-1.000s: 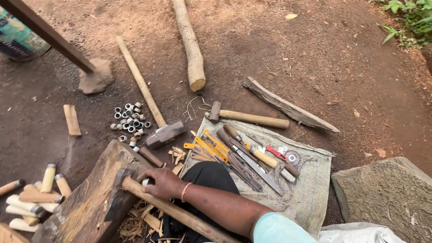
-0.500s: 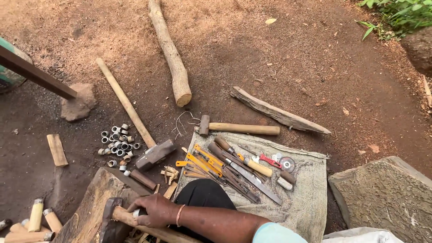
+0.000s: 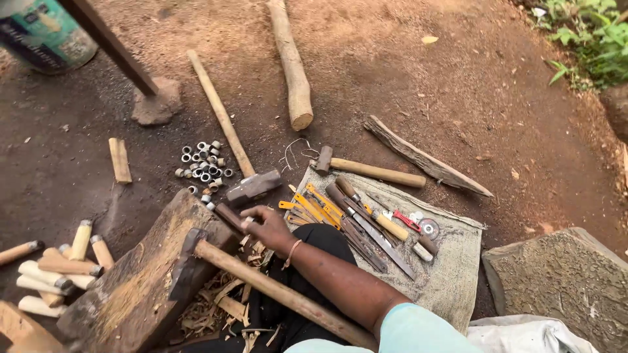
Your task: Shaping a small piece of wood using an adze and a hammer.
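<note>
My right hand (image 3: 267, 227) reaches left across my dark-clothed lap, a thin bracelet on its wrist. Its fingers are closed on a small metal ring (image 3: 248, 221) held at the end of a short dark wooden handle (image 3: 227, 213). The hand lies at the upper corner of a big worn wooden block (image 3: 140, 278). A long-handled hammer (image 3: 275, 291) rests across the block just below my forearm. A sledgehammer (image 3: 254, 186) lies on the soil just above the hand, near a pile of loose metal rings (image 3: 203, 163). My left hand is out of view.
A grey cloth (image 3: 451, 278) to the right carries files, knives and yellow-handled tools (image 3: 314, 208); a small hammer (image 3: 373, 172) lies at its top edge. Pale wooden handles (image 3: 59, 268) lie at the left, wood shavings (image 3: 222, 301) below the block. A log (image 3: 292, 65), a plank (image 3: 425, 160) and a flat stone (image 3: 562, 281) lie around.
My right hand has left the hammer handle on the block and moved up to the short dark handle, closing on a ring. The camera has shifted.
</note>
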